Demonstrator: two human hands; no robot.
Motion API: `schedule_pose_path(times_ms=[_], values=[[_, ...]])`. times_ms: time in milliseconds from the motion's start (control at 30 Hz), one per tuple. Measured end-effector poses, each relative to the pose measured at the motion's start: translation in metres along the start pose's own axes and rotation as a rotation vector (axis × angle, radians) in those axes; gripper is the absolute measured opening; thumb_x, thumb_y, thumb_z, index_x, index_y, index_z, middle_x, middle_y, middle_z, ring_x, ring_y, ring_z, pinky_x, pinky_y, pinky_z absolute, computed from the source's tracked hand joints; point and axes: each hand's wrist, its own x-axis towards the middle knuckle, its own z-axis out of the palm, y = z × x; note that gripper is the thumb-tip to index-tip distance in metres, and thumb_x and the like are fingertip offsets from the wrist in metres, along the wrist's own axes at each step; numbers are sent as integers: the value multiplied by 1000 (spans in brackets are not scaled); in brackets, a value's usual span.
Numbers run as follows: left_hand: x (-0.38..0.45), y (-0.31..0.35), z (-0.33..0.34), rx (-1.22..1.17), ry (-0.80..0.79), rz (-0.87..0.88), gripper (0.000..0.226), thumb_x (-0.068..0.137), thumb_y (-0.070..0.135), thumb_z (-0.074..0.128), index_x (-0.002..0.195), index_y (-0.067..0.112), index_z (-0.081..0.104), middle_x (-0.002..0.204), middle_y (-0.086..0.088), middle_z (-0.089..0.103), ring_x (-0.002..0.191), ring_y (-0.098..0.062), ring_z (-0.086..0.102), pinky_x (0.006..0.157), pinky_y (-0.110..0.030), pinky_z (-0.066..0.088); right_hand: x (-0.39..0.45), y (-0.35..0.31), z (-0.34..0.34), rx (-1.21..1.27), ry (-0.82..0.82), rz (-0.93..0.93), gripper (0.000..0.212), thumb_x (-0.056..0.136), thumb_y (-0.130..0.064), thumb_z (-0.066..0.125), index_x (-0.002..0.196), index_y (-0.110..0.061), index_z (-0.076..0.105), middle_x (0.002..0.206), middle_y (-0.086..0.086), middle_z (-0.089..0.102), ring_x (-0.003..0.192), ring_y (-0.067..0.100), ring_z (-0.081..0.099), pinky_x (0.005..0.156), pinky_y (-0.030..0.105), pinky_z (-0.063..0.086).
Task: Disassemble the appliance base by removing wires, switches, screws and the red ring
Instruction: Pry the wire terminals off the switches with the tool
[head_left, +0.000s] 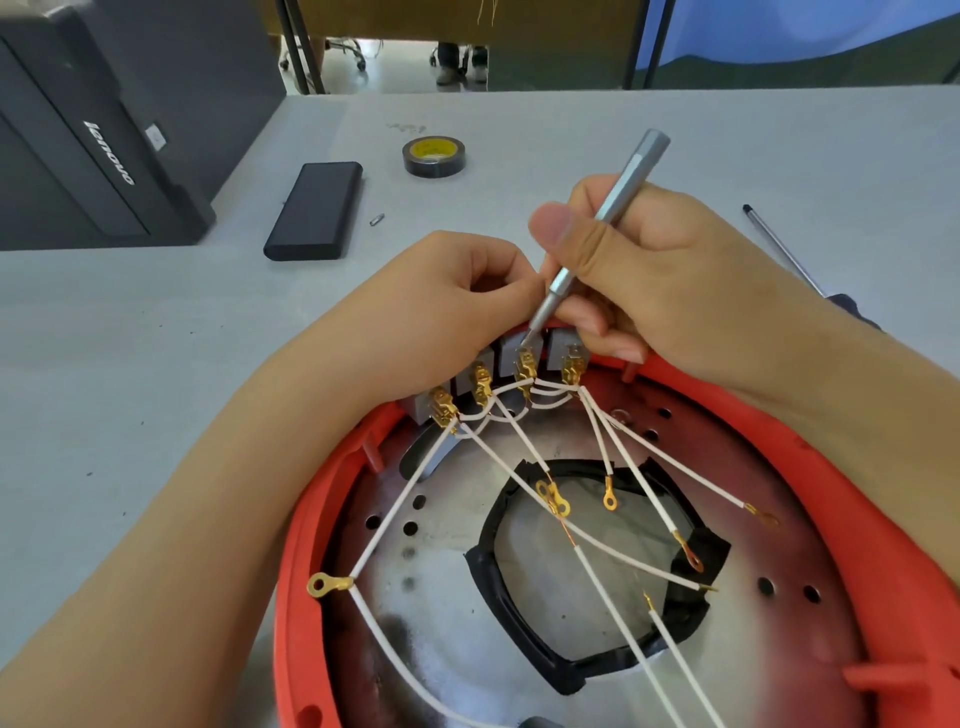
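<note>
The appliance base lies upside down before me, its red ring (317, 499) around a metal plate (447, 597) with a black-edged opening. Several grey switches (514, 353) with brass terminals sit at the far rim, and white wires (400, 499) with gold ring lugs fan out from them. My right hand (639, 275) grips a slim grey screwdriver (597, 223) whose tip touches the top of a middle switch. My left hand (462, 291) is curled at the switches beside the tip; what its fingertips hold is hidden.
On the grey table stand a black tape roll (434, 156), a flat black case (314, 210), a small loose bit (377, 219) and a long screwdriver (779, 249) at the right. A black Lenovo box (104, 130) fills the far left.
</note>
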Motion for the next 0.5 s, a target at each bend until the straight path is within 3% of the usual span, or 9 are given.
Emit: schedule_pose_path(times_ms=[167,500], values=[[0,-1,0,-2,9,4,35,92,40,50,66,19,63,40,11,43,36,-3,34,37,-9,28,2,1,0,-96,10,3,31,98,-28,46,72,-11,41,49,5,40,33,8,33,39,18,31],[0,0,1,-1,0,8,35,94,38,50,65,20,61,37,13,41,34,-3,35,37,-7,27,1,-1,0,0,-46,26,31,98,-24,45,70,-10,40,48,5,33,32,10,27,36,25,24]])
